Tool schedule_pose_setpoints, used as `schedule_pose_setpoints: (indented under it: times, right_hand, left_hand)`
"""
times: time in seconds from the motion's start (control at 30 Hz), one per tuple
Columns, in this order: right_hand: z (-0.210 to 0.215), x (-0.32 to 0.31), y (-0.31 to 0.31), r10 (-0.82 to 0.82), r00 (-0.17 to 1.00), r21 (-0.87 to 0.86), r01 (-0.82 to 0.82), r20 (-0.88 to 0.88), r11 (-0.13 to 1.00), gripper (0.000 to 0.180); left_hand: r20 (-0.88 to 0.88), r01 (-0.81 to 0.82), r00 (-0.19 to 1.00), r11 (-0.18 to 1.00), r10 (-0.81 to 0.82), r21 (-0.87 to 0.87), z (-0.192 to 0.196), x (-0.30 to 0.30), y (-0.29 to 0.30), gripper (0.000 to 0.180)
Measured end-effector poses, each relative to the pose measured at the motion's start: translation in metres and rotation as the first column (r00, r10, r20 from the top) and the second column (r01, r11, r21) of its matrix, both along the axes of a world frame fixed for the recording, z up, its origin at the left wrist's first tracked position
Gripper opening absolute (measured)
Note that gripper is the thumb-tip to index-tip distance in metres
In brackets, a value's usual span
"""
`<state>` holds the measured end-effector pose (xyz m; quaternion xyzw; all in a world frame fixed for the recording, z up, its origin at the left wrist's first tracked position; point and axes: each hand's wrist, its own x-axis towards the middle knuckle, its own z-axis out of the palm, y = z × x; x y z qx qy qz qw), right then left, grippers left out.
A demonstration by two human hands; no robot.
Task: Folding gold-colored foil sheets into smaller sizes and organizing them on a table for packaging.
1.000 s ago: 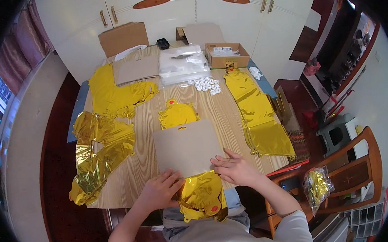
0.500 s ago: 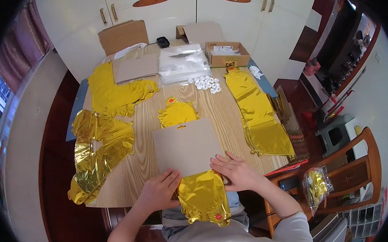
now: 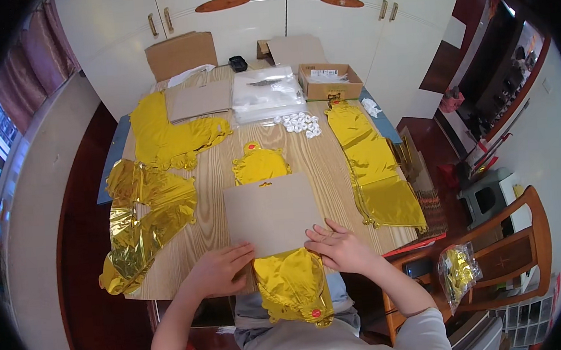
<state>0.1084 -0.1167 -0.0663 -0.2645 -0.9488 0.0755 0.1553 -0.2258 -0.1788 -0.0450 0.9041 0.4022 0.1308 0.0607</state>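
Note:
A grey-brown cardboard sheet (image 3: 273,216) with a hang hole at its far edge lies on a flat gold foil balloon (image 3: 290,279). The balloon shows beyond the far edge of the sheet, and its near end drapes over the table edge toward my lap. My left hand (image 3: 223,269) rests by the near left corner of the cardboard, fingers stretched out and fingertips touching it. At the near right corner, my right hand (image 3: 338,244) lies with its fingers extended over the cardboard and the foil's edge. The balloon's middle is hidden under the sheet.
More flat gold foil balloons lie at left (image 3: 150,213) and right (image 3: 376,168) on the wooden table (image 3: 216,228). Farther back are a stack of cardboard sheets (image 3: 199,102), clear plastic bags (image 3: 267,98), white ribbon rolls (image 3: 300,125) and a carton (image 3: 333,90). A wooden chair (image 3: 516,243) stands right.
My left hand has shifted slightly left, and its fingers lie flatter beside the cardboard corner. My right hand stays nearly in place. The whole view has shifted a little.

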Motion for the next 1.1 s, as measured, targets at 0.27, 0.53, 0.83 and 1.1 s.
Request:
schedule_pose_setpoints:
  times: [0.27,0.53,0.83,1.1]
  right_hand:
    - [-0.001,-0.001,0.0,0.005,1.0,0.041,-0.005,0.006,0.999,0.037]
    - [0.0,-0.004,-0.001,0.0,0.998,0.121,-0.008,0.062,0.993,0.035]
    - [0.005,-0.011,0.013,-0.144,0.989,-0.062,0.141,-0.044,0.988,0.027]
    - [0.0,-0.024,0.031,-0.211,0.955,-0.112,0.191,-0.208,0.975,0.025]
  left_hand:
    - [-0.021,0.049,0.999,0.997,-0.048,0.052,-0.007,-0.001,0.003,0.047]
    - [-0.102,0.041,0.994,0.998,-0.046,-0.052,0.025,0.015,-0.003,0.067]
    - [0.077,-0.11,0.991,0.993,0.113,-0.041,-0.006,0.024,0.0,0.041]
    - [0.336,-0.413,0.812,0.877,0.477,-0.247,-0.019,0.039,0.008,0.027]
